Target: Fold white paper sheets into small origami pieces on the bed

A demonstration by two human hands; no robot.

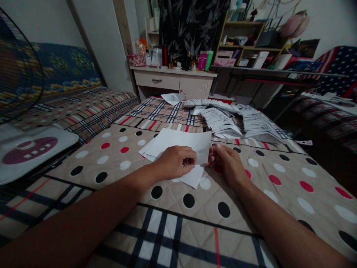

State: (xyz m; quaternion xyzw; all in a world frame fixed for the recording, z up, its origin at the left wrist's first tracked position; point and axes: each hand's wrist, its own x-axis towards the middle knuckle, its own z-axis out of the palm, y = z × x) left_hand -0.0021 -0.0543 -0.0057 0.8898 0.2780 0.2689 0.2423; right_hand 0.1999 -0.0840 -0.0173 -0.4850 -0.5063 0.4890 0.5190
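White sheets of paper lie loosely overlapped on the polka-dot bedspread in front of me. My left hand is closed over the near edge of the top sheet, fingers curled and thumb tucked in. At the right edge of that sheet, my right hand has its fingers closed in a pinch. A smaller paper corner sticks out toward me below the left hand. Exactly how much paper lies between the fingertips is hidden.
Fanned rows of folded white papers lie on the far right of the bed. One folded paper rests near the far edge. A fan stands at left, beside a white lid. Behind is a cluttered dresser.
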